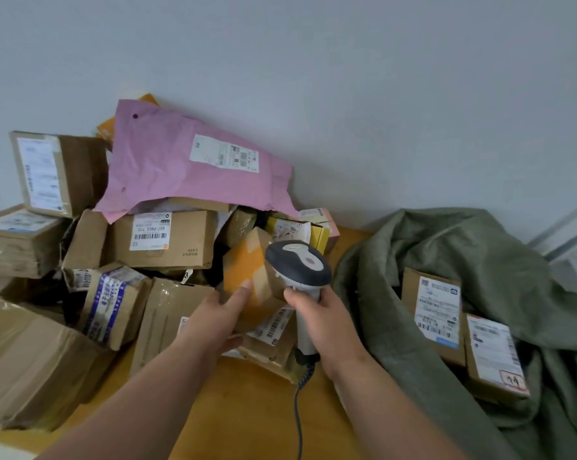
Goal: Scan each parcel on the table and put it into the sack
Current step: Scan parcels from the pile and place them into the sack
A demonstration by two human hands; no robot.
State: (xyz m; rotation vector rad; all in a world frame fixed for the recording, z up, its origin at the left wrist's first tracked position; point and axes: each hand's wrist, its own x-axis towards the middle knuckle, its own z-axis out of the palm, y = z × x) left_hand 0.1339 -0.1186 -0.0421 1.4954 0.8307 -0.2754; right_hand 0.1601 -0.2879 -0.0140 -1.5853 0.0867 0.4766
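Head view, nearest first: two bare forearms reach up from the bottom edge over the orange-brown table (253, 410). The right hand (320, 323), just right of centre, is wrapped around the pale handle of a barcode scanner (298, 265), whose dark grey head points away toward 12 o'clock; its coiled cable (298, 403) hangs toward 6 o'clock. The left hand (219, 322), at about 9 o'clock from the scanner, lies with fingers straight and relaxed, fingertips touching an orange-taped parcel (247, 280) that stands tilted between the two hands. It is not curled round anything. A white barcode label (273, 325) shows just below that parcel, between the wrists.

At 3 o'clock a grey-green sack (479, 260) lies open on the table's right end, with two labelled cardboard boxes inside: one nearer the middle (434, 313) and one lower right (494, 356), side by side and touching.

From 7 to 10 o'clock, brown boxes crowd the table: a large one (24, 370) at the lower left, a blue-taped box (112, 303) beside it, and a flat box (167, 313) under the left wrist. Farther off, at 11 o'clock, a carton with a white label (170, 237) sits under a pink mailer bag (187, 164) that leans against the grey wall (346, 78). Another labelled box (54, 174) stands upright at 10 o'clock.
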